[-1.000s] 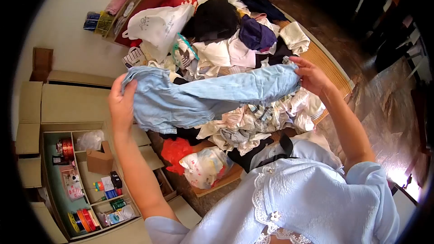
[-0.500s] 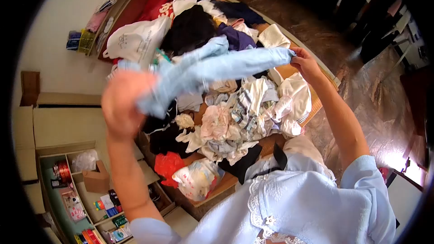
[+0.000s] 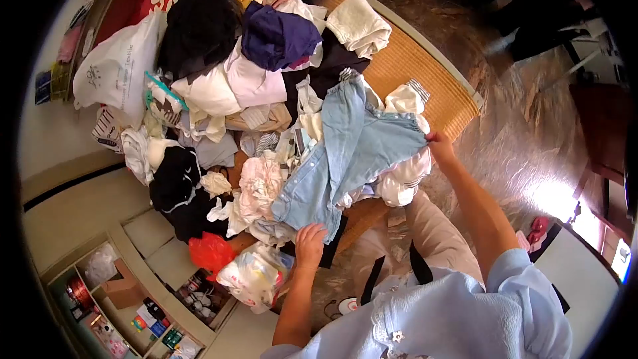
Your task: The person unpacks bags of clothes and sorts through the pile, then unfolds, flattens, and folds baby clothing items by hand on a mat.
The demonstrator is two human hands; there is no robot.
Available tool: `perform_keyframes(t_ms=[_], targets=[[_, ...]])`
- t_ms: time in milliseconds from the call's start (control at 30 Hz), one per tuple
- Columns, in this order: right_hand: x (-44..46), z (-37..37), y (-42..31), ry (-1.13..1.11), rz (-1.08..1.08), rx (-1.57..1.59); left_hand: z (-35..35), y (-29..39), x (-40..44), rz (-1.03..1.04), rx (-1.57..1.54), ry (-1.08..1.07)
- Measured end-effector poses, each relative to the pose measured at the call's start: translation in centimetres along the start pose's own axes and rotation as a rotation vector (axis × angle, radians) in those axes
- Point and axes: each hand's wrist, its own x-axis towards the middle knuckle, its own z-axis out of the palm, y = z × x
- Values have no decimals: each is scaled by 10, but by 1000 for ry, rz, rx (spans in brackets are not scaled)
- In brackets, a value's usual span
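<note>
A light blue denim garment point(image 3: 339, 153) with a row of buttons is spread over the clothes pile in front of me. My right hand point(image 3: 442, 147) pinches its right-hand edge between thumb and fingers. At its lower end my left hand point(image 3: 310, 244) is closed on the hem, fingers bent over the cloth. Beneath the garment lie crumpled pale clothes, among them a pinkish ruffled piece point(image 3: 260, 183) to the left. A white cloth with striped cuffs point(image 3: 405, 98) shows just beyond its upper right edge.
Heaped behind are a dark purple cloth point(image 3: 279, 36), black clothes point(image 3: 199, 26) and a white bag point(image 3: 116, 66). A red plastic bag point(image 3: 211, 252) and a clear bag point(image 3: 252, 276) sit at the near left. Below them is an open drawer point(image 3: 123, 306). The woven mat point(image 3: 425, 66) ends at a raised edge.
The denim garment has come down from the air onto the pile and is now spread out. My left hand has moved down and right, my right hand lower. The view has tilted downward.
</note>
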Motion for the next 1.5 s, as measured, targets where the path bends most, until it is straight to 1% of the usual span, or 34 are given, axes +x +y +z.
perform_keyframes(t_ms=[33,67,133,200,267,300,333,367,400,467,533,600,633,733,767,833,900,933,1000,1033,1067,1133,1200,1267,1367,1467,1500], targets=[[15,-5,10,-50,-96,-55,-1,7,-3,-42,5,39],[30,-6,18,5,-134,-131,-4,11,-3,-58,-15,49],[28,2,-40,122,-217,-275,-13,18,2,-78,-51,72],[35,24,-100,14,-447,-389,-18,19,2,-89,-53,81],[46,66,-150,-109,-526,-415,-19,18,-3,-122,-31,100],[56,89,-165,-175,-574,-426,-17,17,-7,-150,-6,116],[75,115,-167,-270,-603,-469,-16,18,-13,-184,19,129],[71,135,-184,-296,-641,-536,-17,21,-16,-216,35,129],[94,163,-171,-309,-787,-536,-18,24,-18,-238,26,144],[116,202,-161,-373,-843,-776,-18,28,-19,-282,7,178],[110,220,-171,-494,-672,-1101,-22,35,-15,-342,34,184],[100,220,-181,-662,-426,-1180,-22,40,-16,-404,24,201],[107,223,-172,-621,-630,-1303,-22,41,-17,-437,10,208],[118,220,-169,-583,-591,-1262,-19,44,-19,-434,-6,271],[132,218,-162,-561,-703,-1217,-15,44,-20,-456,19,246],[124,204,-194,-663,-788,-1236,-16,45,-17,-506,2,250],[101,187,-234,-603,-446,-815,-19,44,-18,-521,-15,267],[81,168,-254,-594,-459,-597,-21,44,-18,-524,-32,270],[60,124,-269,-528,-580,-385,-25,43,-19,-526,-63,274],[47,98,-271,-503,-593,-350,-20,38,-24,-511,-115,286],[32,69,-268,-476,-605,-315,-17,35,-27,-480,-133,285],[12,18,-233,-368,-495,-339,-12,29,-31,-426,-167,284],[14,-16,-153,-315,-419,-352,-8,24,-32,-428,-144,210],[1,-29,-106,-480,-302,-422,-6,22,-33,-429,-102,143],[-1,-32,-61,-454,-251,-571,-4,12,-35,-399,-72,87],[10,-22,-71,-446,-142,-661,-9,10,-28,-391,-62,36],[-2,-20,-89,-357,-183,-569,-10,10,-27,-402,-72,14]])
